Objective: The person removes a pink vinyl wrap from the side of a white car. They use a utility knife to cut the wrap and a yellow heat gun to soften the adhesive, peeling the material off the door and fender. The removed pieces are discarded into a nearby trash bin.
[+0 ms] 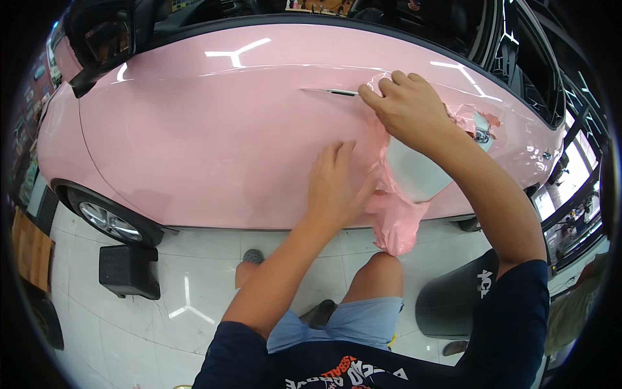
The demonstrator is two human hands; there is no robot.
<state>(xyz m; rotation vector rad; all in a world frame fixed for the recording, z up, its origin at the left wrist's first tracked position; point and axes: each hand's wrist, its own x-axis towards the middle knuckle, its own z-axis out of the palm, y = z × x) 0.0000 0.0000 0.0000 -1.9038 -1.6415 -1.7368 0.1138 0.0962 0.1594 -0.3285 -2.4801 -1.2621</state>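
The pink film covering the car door [214, 136] is torn loose on the right, baring a pale panel [414, 168]. My right hand [414, 110] is closed at the top of the loose pink film [398, 223], its fingers bent around the edge. A thin, pointed dark-and-silver sliver [340, 93] runs leftward from its fingertips; whether it is held or a reflection is unclear. Lower and to the left, my left hand [334, 185] rests against the pink surface, fingers stretched and thumb apart, beside the loose film. Crumpled film hangs below the bare patch.
Torn film surrounds the door handle [481, 135] on the right. A side mirror [103, 42] juts out at upper left, above the front wheel [110, 219]. On the tiled floor stand a black stool [129, 271] and a dark bin [453, 301], with another person's leg [573, 311] at far right.
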